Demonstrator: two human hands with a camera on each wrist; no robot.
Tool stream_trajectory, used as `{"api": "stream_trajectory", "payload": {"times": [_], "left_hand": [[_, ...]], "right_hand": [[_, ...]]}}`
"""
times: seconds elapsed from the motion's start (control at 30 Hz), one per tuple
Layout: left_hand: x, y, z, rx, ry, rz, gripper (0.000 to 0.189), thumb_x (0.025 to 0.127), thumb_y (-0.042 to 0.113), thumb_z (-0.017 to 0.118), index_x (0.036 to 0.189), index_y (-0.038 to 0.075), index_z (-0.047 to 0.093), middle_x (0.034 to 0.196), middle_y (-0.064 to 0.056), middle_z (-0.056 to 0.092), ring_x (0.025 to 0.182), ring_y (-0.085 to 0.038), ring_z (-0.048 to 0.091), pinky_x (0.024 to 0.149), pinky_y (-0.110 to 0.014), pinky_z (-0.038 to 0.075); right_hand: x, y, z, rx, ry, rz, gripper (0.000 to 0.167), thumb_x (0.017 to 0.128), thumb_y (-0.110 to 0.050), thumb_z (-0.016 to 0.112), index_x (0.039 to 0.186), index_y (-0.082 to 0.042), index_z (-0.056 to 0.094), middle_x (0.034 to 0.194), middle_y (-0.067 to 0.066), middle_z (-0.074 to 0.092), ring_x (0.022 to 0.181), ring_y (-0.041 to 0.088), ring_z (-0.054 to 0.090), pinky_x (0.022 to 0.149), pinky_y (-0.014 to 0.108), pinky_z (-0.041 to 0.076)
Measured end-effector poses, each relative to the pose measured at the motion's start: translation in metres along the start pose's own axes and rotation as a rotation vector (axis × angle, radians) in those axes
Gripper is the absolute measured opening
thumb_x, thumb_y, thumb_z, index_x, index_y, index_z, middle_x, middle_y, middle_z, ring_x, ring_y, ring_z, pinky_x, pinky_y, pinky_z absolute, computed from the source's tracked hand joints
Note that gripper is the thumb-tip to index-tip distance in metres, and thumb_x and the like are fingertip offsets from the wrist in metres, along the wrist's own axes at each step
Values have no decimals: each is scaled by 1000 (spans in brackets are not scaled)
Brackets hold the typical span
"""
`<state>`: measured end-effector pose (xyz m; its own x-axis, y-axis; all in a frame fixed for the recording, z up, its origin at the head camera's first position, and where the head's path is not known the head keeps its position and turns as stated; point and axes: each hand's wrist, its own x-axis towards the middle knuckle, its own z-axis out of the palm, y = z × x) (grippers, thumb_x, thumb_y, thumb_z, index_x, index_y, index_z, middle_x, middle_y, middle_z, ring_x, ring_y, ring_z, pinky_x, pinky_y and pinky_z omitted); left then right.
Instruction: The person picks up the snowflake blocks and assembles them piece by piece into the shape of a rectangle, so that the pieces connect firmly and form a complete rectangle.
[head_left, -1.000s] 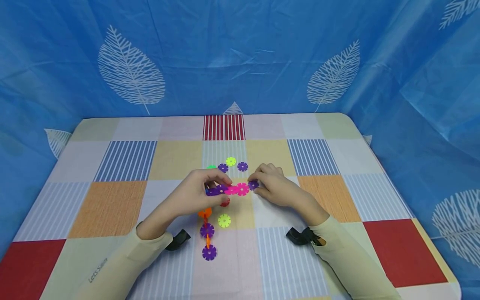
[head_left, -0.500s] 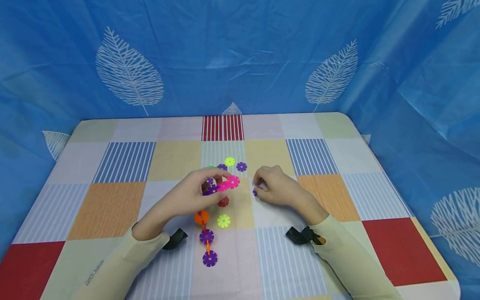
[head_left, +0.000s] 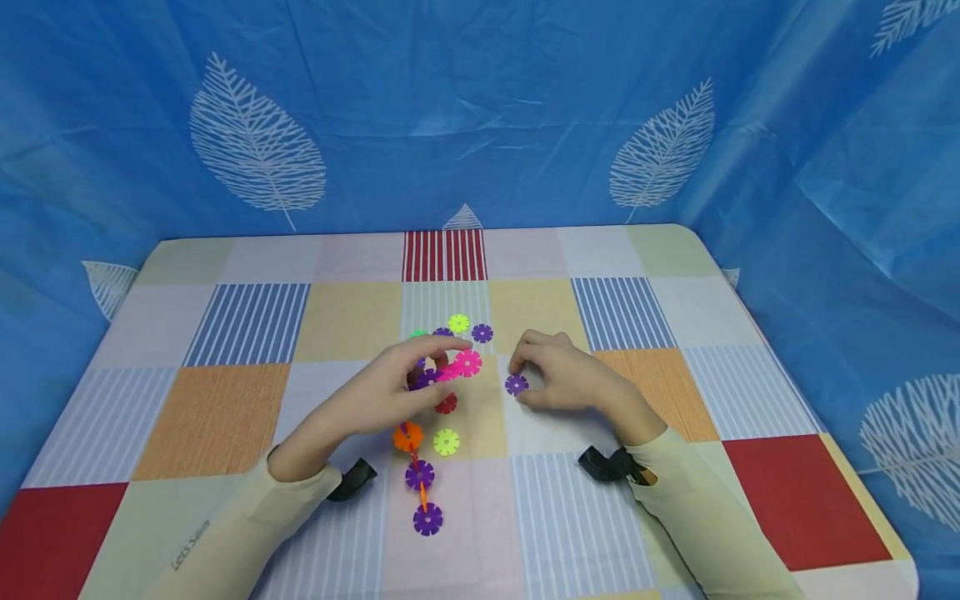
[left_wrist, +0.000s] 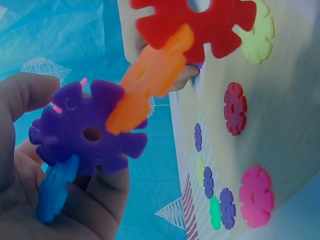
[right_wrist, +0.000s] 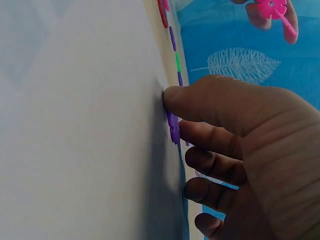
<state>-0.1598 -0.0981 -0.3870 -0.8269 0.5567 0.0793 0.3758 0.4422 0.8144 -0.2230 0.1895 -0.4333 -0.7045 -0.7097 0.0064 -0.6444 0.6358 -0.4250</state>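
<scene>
Holding a linked chain of bright slotted plastic discs in the curled grip of the left hand, seemingly to keep its pink end reachable just past the fingertips. Bracketing a purple slotted plastic disc between thumb and forefinger of the right hand, at the patchwork-covered tabletop, whether pinching or merely touching being unclear.

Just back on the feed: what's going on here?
A person's left hand holds a chain of linked, notched discs above the patchwork tablecloth. The right hand touches a separate purple disc with its thumb; whether it is pinched is unclear. A red disc and a yellow disc lie loose nearby.
</scene>
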Motion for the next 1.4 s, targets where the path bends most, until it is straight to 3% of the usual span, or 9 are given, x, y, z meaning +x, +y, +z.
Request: {"api": "stream_trajectory", "payload": {"times": [0.17,0.33,0.57,0.77,0.93,1.17,1.27,1.4], "left_hand": [[-1,0,3,-20,-2,-2,50,93,22,66,139,32,50,115,4,57,75,-16,58,65,-31,54],[-1,0,5,-46,-5,-12,51,94,24,65,141,34,48,120,3,58,66,-15,58,61,-32,54],[0,0,8,-65,51,-49,52,95,21,64,142,33,46,121,1,55,59,-19,56,55,-32,53],[1,-1,16,-164,168,-126,52,94,15,64,139,28,43,120,-3,49,57,-24,62,55,-37,56],[1,0,20,-314,186,-128,45,93,4,61,131,19,42,117,-7,49,61,-36,65,57,-44,56],[1,4,18,-471,166,-148,23,103,14,49,125,15,47,104,-24,52,65,-46,62,57,-47,56],[1,4,19,-480,193,-155,19,103,15,49,122,13,50,97,-26,54,69,-45,63,58,-47,57],[2,5,21,-399,266,-147,17,102,15,52,118,13,54,82,-16,57,64,-31,55,55,-29,51]], "right_hand": [[1,-1,2,-11,1,-5,26,72,-24,76,95,-19,64,96,-12,54,83,8,51,78,33,36],[3,-2,3,-7,1,-34,26,74,-20,75,94,-20,59,87,-11,56,80,9,50,77,34,36],[2,0,3,107,-9,-43,24,83,-14,76,96,-20,57,81,-9,57,73,11,52,65,27,46],[-1,-2,-1,149,23,-48,17,87,-14,72,96,-21,60,82,-12,58,71,9,51,62,27,46],[-1,-3,-5,159,41,-47,16,88,-14,72,96,-22,61,79,-11,57,68,9,48,60,27,44],[-2,-9,-10,283,158,-136,12,90,-13,71,94,-22,65,82,-12,60,73,9,53,61,29,46],[-1,-12,-12,340,223,-181,11,90,-13,72,95,-21,67,87,-12,64,76,9,57,64,29,48],[-1,-21,-13,387,286,-224,12,88,-8,73,95,-17,71,88,-6,67,75,9,58,63,27,49]]}}
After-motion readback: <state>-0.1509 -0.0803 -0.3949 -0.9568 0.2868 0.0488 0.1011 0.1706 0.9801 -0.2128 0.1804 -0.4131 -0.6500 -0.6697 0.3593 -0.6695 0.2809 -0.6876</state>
